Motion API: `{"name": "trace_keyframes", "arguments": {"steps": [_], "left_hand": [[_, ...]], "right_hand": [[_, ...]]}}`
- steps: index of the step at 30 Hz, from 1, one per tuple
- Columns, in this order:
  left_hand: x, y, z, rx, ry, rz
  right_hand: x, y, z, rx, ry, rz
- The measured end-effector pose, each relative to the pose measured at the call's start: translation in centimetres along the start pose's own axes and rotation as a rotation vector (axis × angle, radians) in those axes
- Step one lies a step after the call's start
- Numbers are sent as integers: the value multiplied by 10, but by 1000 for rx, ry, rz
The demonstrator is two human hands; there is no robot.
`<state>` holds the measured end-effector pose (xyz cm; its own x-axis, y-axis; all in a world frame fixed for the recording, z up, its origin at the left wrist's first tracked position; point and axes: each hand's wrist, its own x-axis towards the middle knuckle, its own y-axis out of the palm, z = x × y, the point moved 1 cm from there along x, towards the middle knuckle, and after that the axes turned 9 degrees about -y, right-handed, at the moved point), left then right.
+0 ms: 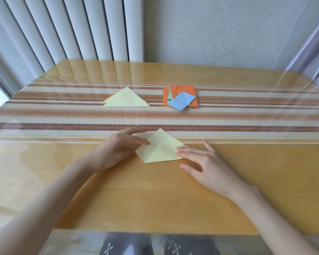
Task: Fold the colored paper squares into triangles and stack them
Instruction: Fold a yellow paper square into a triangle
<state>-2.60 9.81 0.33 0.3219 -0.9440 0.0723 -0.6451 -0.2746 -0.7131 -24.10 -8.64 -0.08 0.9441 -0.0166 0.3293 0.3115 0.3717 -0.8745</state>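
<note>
A pale yellow paper square (159, 147) lies flat on the table in front of me, turned like a diamond and marked with fold creases. My left hand (118, 150) rests on its left corner with straight fingers. My right hand (201, 161) touches its right corner, fingers stretched out flat. Farther back on the left lies a stack of folded yellow triangles (125, 99). A pile of unfolded squares (180, 98) sits at the back right, orange ones under a light blue one, with green edges showing.
The wooden table (155, 199) has a clear cover and a striped runner (63, 115) across its middle. White vertical blinds (72, 28) and a wall stand behind the far edge.
</note>
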Motion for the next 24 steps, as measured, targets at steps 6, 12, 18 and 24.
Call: {"name": "trace_keyframes", "arguments": {"steps": [6, 12, 18, 24], "left_hand": [[-5, 7, -10, 234, 100, -139], [-35, 30, -53, 738, 311, -279], [-41, 52, -75, 757, 251, -303], [-46, 55, -60, 582, 199, -198]], "right_hand": [[7, 2, -3, -259, -37, -109], [1, 2, 41, -173, -181, -56], [-20, 5, 49, -227, -180, 28], [-20, 9, 39, -203, -184, 3]]}}
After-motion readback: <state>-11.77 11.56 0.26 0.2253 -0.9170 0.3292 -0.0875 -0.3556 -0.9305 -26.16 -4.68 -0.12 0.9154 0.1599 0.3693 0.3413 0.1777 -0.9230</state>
